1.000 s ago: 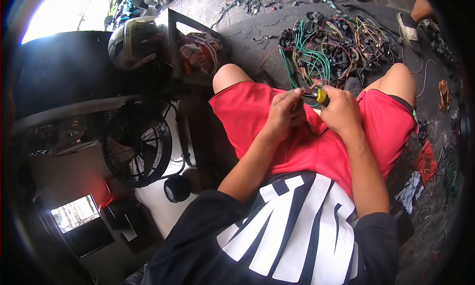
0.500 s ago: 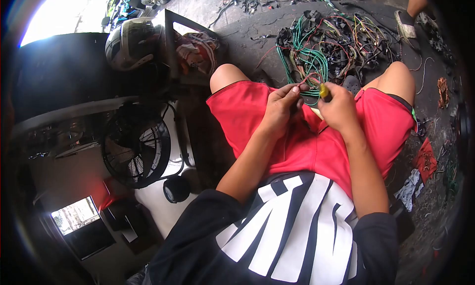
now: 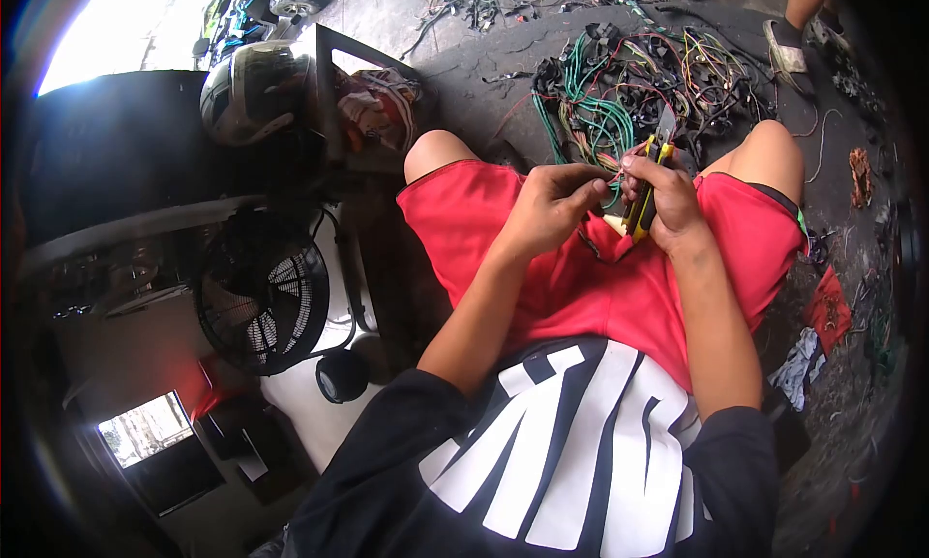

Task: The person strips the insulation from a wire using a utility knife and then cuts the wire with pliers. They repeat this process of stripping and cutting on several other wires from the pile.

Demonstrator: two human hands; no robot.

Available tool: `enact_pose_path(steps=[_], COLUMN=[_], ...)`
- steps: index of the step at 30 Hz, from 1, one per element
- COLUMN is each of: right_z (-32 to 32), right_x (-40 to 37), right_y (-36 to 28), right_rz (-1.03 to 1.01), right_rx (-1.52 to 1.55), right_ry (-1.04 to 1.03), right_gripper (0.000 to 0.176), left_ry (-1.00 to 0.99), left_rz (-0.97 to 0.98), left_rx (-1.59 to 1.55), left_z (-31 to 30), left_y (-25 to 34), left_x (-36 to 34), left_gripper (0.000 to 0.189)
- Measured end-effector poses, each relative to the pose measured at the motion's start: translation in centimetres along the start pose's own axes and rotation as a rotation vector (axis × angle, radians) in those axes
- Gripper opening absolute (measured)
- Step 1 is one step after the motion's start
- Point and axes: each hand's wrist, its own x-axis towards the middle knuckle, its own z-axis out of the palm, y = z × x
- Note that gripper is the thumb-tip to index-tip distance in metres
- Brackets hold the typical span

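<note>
Ctr frame, R hand (image 3: 680, 208) grips knife (image 3: 643, 212), blade up; L hand (image 3: 550, 208) pinched, hold unclear. Prob. wire prep; next cut needs wires (image 3: 619, 122) steady.

The fingers of the right hand (image 3: 662, 192) covered part of the handle of the utility knife (image 3: 646, 192). Whether the left hand (image 3: 555, 208) pinched a wire could not be determined; its fingertips were too small and indistinct. Within the wire tangle (image 3: 644, 93), overlapping strands concealed most ends. The top edge cut off the other person's leg (image 3: 803, 3) above the shin and part of the vehicle (image 3: 287, 0). Glare obscured the upper left; deep shadow hid details around the fan (image 3: 263, 292).
</note>
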Motion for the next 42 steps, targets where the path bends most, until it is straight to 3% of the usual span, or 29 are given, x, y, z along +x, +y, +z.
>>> enact_pose_path(steps=[5,9,12,22,25,27,33,37,40,42], right_z=[0.5,0.2,1.7,2.7,2.8,2.8,2.9,2.8,1.9,-0.8], right_x=[-0.3,-1.6,-2.3,-2.4,-2.3,-2.3,-2.3,-2.2,-1.7,0.2], right_y=[-0.2,0.0,-0.2,-0.4,-0.2,-0.2,-0.4,-0.6,-0.8,-3.7], right_rz=[0.003,-0.421,-0.347,-0.285,-0.326,-0.332,-0.284,-0.299,-0.293,-0.314], right_rx=[-0.079,-1.034,-1.356,-1.451,-1.493,-1.506,-1.486,-1.476,-1.467,-1.261], right_ry=[0.056,0.051,0.055,0.164,0.197,0.201,0.241,0.234,0.368,0.51], right_gripper=[0.008,0.016,0.019,0.028,0.015,0.015,0.017,0.018,0.015,0.015], left_ry=[0.069,0.188,0.22,0.231,0.22,0.211,0.213,0.213,0.22,0.261], left_rz=[-0.086,-0.066,-0.012,0.034,0.038,0.034,-0.06,-0.088,-0.126,-0.155], left_rx=[-0.377,-0.331,-0.35,-0.272,-0.212,-0.194,-0.455,-0.467,-0.458,-0.43], left_z=[0.9,0.2,0.6,1.3,1.2,1.2,1.5,1.4,0.9,0.2], left_y=[-1.9,-2.1,-1.9,-2.1,-2.6,-2.7,-2.0,-2.5,-2.5,-3.2], left_x=[0.4,0.5,0.5,0.0,0.0,-0.1,-0.2,-0.1,-0.6,-1.7], left_gripper=[0.02,0.022,0.023,0.023,0.024,0.024,0.025,0.025,0.026,0.026])
